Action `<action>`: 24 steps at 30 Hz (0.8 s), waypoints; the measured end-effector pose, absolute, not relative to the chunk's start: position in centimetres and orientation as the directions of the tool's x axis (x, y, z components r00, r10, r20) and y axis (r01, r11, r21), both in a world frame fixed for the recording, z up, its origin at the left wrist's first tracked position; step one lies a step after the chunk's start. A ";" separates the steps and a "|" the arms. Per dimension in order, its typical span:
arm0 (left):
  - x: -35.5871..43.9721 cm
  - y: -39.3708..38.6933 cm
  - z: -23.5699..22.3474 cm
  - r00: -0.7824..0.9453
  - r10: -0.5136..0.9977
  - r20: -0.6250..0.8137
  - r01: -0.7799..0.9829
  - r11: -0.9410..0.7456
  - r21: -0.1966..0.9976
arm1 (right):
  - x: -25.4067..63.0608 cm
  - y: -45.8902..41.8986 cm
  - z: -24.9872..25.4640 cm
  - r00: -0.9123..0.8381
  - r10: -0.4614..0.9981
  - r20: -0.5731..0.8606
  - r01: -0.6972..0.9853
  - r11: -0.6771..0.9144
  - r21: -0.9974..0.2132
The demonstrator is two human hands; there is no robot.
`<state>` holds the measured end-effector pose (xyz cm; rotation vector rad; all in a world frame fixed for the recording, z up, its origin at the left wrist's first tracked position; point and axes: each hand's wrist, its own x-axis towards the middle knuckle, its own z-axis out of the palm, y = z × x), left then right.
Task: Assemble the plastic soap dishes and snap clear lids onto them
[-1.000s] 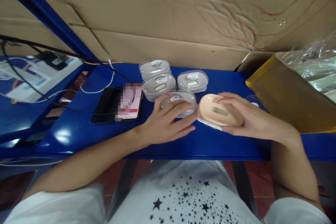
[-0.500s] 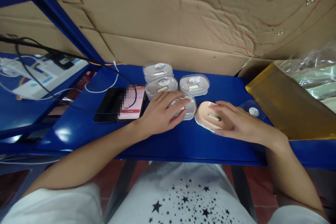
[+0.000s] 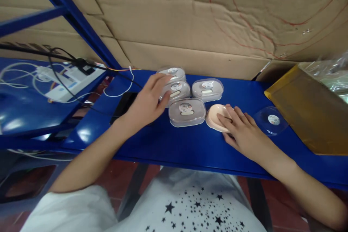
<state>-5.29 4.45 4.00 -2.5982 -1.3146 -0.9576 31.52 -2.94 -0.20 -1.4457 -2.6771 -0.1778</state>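
Note:
My right hand (image 3: 239, 127) grips a pale pink soap dish (image 3: 214, 116) on the blue table, fingers over its right side and into the hollow, with no lid on it. To its left stands a soap dish with a clear lid and round sticker (image 3: 186, 112). Behind are several more lidded dishes, one at the back right (image 3: 208, 90) and one partly under my left fingertips (image 3: 178, 91). My left hand (image 3: 149, 99) is open, fingers spread, above the black phone case (image 3: 123, 105), hiding most of it. Right of my right hand lies a loose clear lid (image 3: 272, 120).
A brown-yellow box (image 3: 310, 112) with clear plastic bags (image 3: 328, 69) stands at the right. Cardboard (image 3: 168, 18) walls off the back. A white power strip (image 3: 73, 83) with cables is on the left, behind a blue frame post (image 3: 78, 18).
My left hand has lifted off the front lidded dish and moved left, covering the phone. The right hand stays on the pink dish, its fingers shifted. The view has turned slightly.

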 end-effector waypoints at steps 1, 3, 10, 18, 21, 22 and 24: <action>-6.4 4.3 3.8 0.417 0.732 0.539 0.783 -0.590 0.195 | 31.6 -2.8 -0.5 -0.544 0.827 0.145 0.839 0.541 0.063; -8.6 3.5 3.0 0.366 0.793 0.486 0.858 -0.491 0.154 | 31.8 -2.4 -0.9 -0.550 0.822 0.145 0.835 0.547 0.064; -11.6 1.0 -0.1 0.361 0.811 0.461 0.924 -0.379 -0.057 | 32.9 -1.0 -0.9 -0.590 0.800 0.106 0.805 0.593 0.003; -11.0 2.0 0.5 0.349 0.789 0.505 0.918 -0.396 -0.015 | 33.2 -0.5 -0.8 -0.598 0.796 0.093 0.794 0.605 -0.068; -8.5 1.1 1.8 0.403 0.702 0.587 0.863 -0.506 0.012 | 33.5 -0.6 -0.1 -0.607 0.792 0.063 0.783 0.610 -0.121; -7.1 0.5 2.1 0.452 0.646 0.614 0.817 -0.576 0.004 | 33.7 -0.6 0.5 -0.619 0.784 0.040 0.773 0.618 -0.143; -4.0 -0.7 2.2 0.632 0.469 0.617 0.646 -0.759 -0.084 | 34.6 -0.8 2.1 -0.661 0.750 -0.017 0.736 0.644 -0.206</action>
